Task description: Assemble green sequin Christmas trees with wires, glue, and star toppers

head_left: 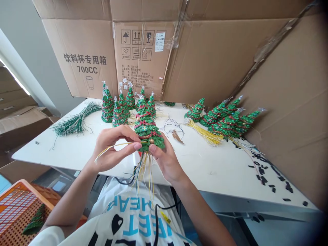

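My right hand (165, 160) grips a small green glittery Christmas tree ornament (148, 131) from below and at its side. The tree has red garlands, gold beads and a star on top. A bunch of thin yellow and black wires (143, 174) hangs down from its base. My left hand (112, 148) pinches a thin yellow wire (115, 146) between finger and thumb, with its fingertips touching the tree's lower edge. Several finished trees (107, 106) stand upright on the white table (205, 167) behind my hands, and more (225, 121) lie on their sides to the right.
Bundled green wires (75, 121) lie on the table's left, and yellow wires (205, 135) lie to the right. Black scraps (271, 174) are scattered near the right edge. Flattened cardboard (205, 54) walls off the back. An orange crate (20, 212) sits low on the left.
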Available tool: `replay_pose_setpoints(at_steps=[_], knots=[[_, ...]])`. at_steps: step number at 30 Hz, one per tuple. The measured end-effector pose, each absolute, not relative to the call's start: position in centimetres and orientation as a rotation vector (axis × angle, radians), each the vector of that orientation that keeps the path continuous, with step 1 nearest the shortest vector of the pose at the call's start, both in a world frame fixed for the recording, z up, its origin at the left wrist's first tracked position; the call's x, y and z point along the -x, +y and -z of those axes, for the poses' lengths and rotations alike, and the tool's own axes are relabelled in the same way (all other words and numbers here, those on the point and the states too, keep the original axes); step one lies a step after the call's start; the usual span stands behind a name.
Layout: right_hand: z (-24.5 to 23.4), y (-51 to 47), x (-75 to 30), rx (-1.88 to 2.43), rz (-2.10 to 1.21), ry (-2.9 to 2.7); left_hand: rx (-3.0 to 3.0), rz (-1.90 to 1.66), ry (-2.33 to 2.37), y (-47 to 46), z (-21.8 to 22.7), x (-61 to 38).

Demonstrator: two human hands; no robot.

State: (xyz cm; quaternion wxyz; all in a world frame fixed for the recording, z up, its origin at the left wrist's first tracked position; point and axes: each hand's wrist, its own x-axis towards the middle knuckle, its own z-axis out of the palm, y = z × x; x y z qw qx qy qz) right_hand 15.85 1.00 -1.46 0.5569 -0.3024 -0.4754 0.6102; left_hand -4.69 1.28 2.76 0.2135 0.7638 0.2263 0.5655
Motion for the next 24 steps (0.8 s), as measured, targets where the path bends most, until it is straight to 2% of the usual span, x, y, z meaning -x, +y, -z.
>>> replay_pose_setpoints(at_steps=[4,10,15,21,24], knots=[[1.2,0.8,-15.8,0.723,-1.467,-1.092,-1.956,-1.542,0.621,1.6,-2.5,4.9],[0.9,0.5,-15.5,0.674,-1.618,-1.022,-2.143,-1.658,0.746,2.6,-2.3,4.3],[1.1,0.7,-15.4,0.683,-1.642,-0.993,-1.825,-1.641,0.673,2.6,-1.9,4.1],[1.2,0.8,-15.6,0.720,-1.638,-0.991,-1.917,-1.433,0.500,2.6,-2.3,5.1],[1.2,0.8,-15.6,0.724,-1.628,-0.995,-1.950,-1.459,0.509,2.6,-1.9,5.3]])
